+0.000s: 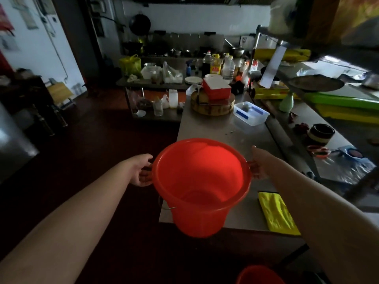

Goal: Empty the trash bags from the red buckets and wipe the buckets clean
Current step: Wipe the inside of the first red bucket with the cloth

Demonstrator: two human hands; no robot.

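Note:
I hold a red bucket (200,189) in front of me, over the near corner of the steel counter (207,128). My left hand (142,171) grips its left rim lug, my right hand (257,163) grips the right one. The bucket has no bag in it; its inside looks bare. A thin wire handle hangs at its lower left side. The rim of a second red bucket (259,274) shows at the bottom edge, on the floor. A folded yellow cloth (276,214) lies on the counter just right of the held bucket.
Farther along the counter stand a clear plastic box (251,113) and a round wooden chopping block (212,104) with a red container on it. Bottles and dishes crowd the back table (155,82). Shelves with pans run along the right. Dark floor lies to the left.

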